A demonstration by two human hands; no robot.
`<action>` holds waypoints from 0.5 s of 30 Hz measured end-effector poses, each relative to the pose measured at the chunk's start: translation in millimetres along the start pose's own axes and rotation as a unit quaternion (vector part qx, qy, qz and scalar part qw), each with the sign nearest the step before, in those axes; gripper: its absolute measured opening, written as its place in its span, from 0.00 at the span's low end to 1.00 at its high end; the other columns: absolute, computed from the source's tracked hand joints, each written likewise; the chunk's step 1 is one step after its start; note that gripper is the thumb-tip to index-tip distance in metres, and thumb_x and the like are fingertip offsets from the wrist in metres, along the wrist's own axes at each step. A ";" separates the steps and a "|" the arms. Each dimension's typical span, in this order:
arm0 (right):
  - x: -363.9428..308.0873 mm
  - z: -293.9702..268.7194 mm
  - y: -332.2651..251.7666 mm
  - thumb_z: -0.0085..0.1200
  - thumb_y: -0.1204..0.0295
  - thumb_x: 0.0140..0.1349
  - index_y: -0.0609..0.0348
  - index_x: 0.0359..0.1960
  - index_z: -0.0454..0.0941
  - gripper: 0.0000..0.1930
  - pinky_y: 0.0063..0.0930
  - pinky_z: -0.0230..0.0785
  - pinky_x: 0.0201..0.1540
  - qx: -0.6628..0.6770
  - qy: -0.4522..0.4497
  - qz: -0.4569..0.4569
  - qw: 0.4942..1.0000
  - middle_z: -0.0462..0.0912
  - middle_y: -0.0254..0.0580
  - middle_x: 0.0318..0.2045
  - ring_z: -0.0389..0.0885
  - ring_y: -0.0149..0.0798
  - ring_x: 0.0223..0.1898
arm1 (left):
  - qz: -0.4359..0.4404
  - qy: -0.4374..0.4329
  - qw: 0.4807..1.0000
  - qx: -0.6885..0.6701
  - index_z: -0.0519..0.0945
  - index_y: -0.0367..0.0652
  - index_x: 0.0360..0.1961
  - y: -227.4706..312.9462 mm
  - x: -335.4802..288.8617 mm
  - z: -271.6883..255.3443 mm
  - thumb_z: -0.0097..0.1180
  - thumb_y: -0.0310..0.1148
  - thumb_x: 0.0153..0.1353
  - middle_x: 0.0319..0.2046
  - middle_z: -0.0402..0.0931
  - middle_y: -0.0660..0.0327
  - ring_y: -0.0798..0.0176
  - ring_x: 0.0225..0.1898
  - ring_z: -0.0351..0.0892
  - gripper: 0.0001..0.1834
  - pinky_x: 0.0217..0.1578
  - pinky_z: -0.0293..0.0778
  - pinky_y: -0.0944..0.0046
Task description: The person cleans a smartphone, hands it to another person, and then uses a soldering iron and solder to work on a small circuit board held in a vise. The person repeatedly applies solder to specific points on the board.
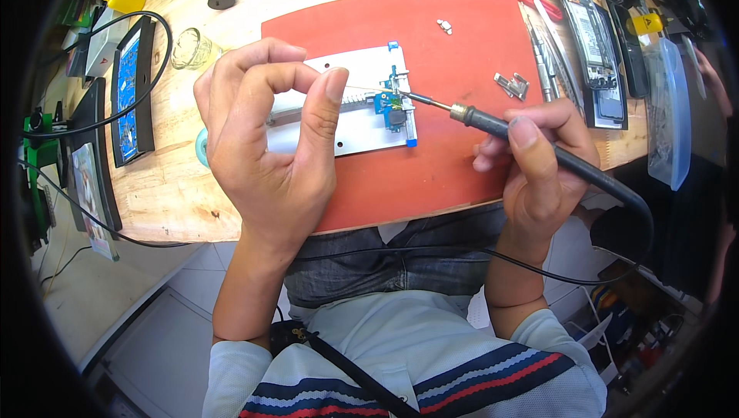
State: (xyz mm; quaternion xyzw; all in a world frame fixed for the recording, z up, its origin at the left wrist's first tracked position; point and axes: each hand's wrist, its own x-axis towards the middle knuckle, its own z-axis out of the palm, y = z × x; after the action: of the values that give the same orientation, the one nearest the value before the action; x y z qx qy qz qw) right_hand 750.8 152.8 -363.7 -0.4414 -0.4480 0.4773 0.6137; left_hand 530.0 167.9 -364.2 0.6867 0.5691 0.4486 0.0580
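Between thumb and index finger, my left hand (pixel 265 125) pinches a thin strand of solder wire (pixel 352 86) that reaches right toward a small blue circuit board (pixel 385 112). My right hand (pixel 543 168) is closed around the dark handle of a soldering iron (pixel 491 125). Its tip points left at the board, close to the wire's end; whether they touch is too small to tell. The board is clamped at the right end of a white holder plate (pixel 366 139) with blue-ended jaws. Part of the plate lies hidden behind my left hand.
An orange-red mat (pixel 462 48) lies under the holder, with small metal parts (pixel 511 85) on it. Tweezers and tools (pixel 543 56) and an opened phone (pixel 589 41) line the right. The iron's black cable (pixel 462 249) loops across my lap. A glass jar (pixel 192 48) stands left.
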 end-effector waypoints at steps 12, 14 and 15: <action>0.2 1.3 1.2 0.60 0.78 0.66 0.69 0.36 0.77 0.06 0.23 0.81 0.30 -0.004 0.011 -0.002 1.000 0.85 0.49 0.26 0.85 0.33 0.25 | 0.001 0.008 1.000 0.002 0.82 0.38 0.34 0.5 1.3 0.9 0.68 0.31 0.65 0.45 0.80 0.55 0.60 0.52 0.73 0.09 0.57 0.65 0.60; 0.3 0.8 0.9 0.61 0.78 0.66 0.69 0.36 0.77 0.06 0.24 0.81 0.30 -0.003 0.013 -0.001 1.000 0.85 0.49 0.27 0.85 0.33 0.25 | 0.005 0.013 1.000 0.006 0.82 0.39 0.34 -0.3 3.0 2.5 0.69 0.32 0.65 0.45 0.81 0.55 0.60 0.53 0.72 0.09 0.58 0.65 0.60; 0.4 0.7 1.1 0.61 0.78 0.66 0.69 0.36 0.77 0.06 0.24 0.81 0.30 -0.003 0.015 -0.001 1.000 0.85 0.49 0.27 0.85 0.33 0.25 | 0.039 0.054 0.998 -0.006 0.82 0.41 0.31 -3.3 6.2 6.7 0.73 0.29 0.58 0.38 0.80 0.57 0.56 0.44 0.74 0.09 0.50 0.66 0.58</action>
State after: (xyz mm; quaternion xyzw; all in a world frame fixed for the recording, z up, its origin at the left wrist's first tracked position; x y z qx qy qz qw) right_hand 750.0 153.5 -364.5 -0.4494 -0.4407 0.4686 0.6198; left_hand 531.8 177.1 -366.7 0.6827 0.5416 0.4904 0.0135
